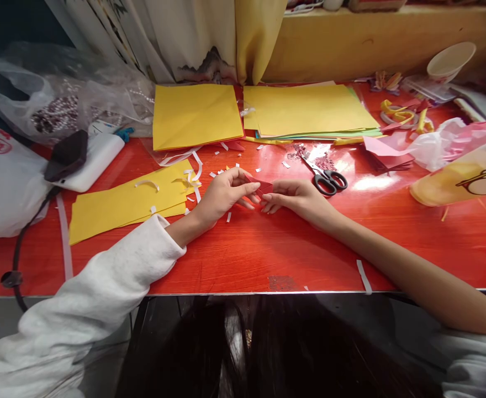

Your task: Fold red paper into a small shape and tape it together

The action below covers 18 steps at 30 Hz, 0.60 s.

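A small piece of dark red paper (263, 188), seemingly folded, is held just above the red table (234, 260). My left hand (226, 193) pinches its left side between thumb and fingers. From the right, my right hand (295, 200) grips the opposite edge, its fingertips almost meeting those of the left. Fingers cover much of the paper, so its full shape is hidden. Black-handled scissors (328, 181) lie just beyond my right hand, blades pointing away. Yellow paper strips (127, 202) rest beside my left forearm, with white paper scraps on and around them.
Two stacks of yellow sheets (197, 116) lie at the back. On the right are a cup with a yellow drink (454, 179), pink paper (392, 146) and a tape roll (398, 117). Plastic bags (9, 182) and a white box-like device (91, 164) with a cable crowd the left.
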Motion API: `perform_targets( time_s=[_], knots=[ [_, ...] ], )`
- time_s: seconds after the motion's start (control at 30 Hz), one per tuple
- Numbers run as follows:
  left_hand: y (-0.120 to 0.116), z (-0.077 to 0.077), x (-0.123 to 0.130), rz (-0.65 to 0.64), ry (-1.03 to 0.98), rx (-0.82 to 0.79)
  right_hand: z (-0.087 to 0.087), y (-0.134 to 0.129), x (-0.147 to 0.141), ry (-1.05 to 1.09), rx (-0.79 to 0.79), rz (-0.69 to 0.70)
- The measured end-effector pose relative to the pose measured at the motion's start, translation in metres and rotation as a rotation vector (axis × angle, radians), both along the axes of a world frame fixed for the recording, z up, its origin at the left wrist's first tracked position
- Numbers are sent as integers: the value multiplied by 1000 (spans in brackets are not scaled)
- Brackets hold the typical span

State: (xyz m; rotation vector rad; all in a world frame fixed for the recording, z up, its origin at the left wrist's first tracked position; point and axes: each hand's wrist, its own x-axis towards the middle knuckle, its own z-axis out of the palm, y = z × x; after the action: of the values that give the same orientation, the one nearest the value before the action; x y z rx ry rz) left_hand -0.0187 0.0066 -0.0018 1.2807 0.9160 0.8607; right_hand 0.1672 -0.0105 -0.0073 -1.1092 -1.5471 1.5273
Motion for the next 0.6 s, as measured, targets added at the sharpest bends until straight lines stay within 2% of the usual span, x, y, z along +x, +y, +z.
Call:
perform_targets(
  time_s=[0.17, 0.33, 0.6],
  knots=[
    [2, -2, -3, -36, 39, -28, -1, 1, 3, 59, -35, -98],
    [3, -2, -3, -135, 40, -41, -2, 5, 6, 60, -85, -35],
    [-3, -1, -1, -90, 45, 34, -5, 4, 6, 150, -117, -67]
  ],
)
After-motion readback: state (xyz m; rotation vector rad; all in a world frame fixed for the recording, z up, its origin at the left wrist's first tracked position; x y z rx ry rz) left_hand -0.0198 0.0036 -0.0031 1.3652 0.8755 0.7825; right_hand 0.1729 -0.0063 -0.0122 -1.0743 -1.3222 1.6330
